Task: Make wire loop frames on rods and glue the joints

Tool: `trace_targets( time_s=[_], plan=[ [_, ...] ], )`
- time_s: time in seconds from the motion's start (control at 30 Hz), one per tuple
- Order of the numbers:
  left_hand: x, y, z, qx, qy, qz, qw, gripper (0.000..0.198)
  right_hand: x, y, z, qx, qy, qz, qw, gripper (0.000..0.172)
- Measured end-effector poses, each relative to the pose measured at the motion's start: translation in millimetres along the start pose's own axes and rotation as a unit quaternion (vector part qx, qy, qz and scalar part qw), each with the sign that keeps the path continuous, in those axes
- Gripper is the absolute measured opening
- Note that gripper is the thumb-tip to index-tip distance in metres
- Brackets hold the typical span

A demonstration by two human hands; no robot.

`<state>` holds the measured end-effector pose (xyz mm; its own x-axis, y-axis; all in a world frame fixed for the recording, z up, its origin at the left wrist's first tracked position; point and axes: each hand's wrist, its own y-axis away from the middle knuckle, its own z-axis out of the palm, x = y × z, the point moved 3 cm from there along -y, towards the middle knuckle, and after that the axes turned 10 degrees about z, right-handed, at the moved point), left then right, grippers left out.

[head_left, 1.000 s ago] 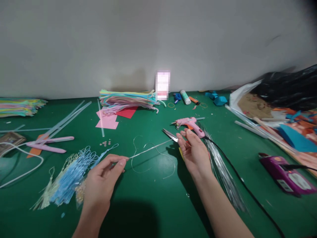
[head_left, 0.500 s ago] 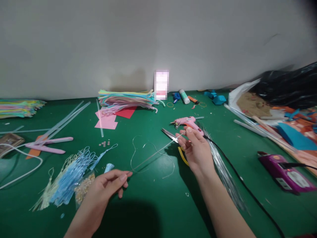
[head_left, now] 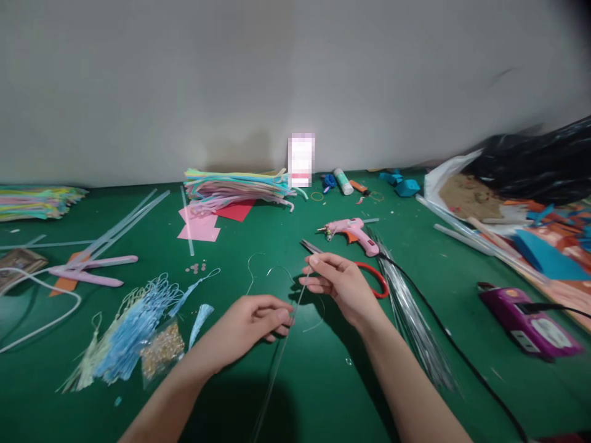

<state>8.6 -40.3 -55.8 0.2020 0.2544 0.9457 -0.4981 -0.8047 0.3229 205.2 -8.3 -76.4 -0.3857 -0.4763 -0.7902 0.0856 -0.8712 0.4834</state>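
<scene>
A thin silvery wire (head_left: 277,363) slants from my right fingers past my left fingertips toward the bottom of the view. My right hand (head_left: 339,283) pinches its upper end. Lower on the wire, my left hand (head_left: 261,323) closes thumb and fingers around it. Scissors (head_left: 379,284) with red and yellow handles lie partly hidden under my right hand, their blades pointing to the upper left. Loose curls of thin wire (head_left: 250,271) rest on the green table (head_left: 258,237) behind my hands. A bundle of straight silvery wires (head_left: 410,320) lies right of my right forearm.
Behind the scissors is a pink glue gun (head_left: 348,229) with a black cord. Blue tassels (head_left: 127,344) and a bag of beads (head_left: 161,351) lie at left. Pastel pipe cleaners (head_left: 237,187) and a bright blurred screen (head_left: 301,161) are by the wall. A purple device (head_left: 526,323) sits at right.
My right hand has come left and lower, and my left hand has moved right, so they are closer together. The wire turned from a shallow slant to a steep one.
</scene>
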Motion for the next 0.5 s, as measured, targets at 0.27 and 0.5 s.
trace_targets(
  time_s=[0.27,0.5],
  plan=[
    [-10.3,-24.4,23.6,-0.037,0.123,-0.039,0.991,0.033,3.3,-4.4,-0.9,0.000,0.019,0.027,0.999,0.028],
    [-16.2,-22.3,24.8,-0.043,0.160,-0.038,0.986,0.032,5.9,-4.9,2.8,-0.025,0.047,0.037,0.998,0.031]
  ],
)
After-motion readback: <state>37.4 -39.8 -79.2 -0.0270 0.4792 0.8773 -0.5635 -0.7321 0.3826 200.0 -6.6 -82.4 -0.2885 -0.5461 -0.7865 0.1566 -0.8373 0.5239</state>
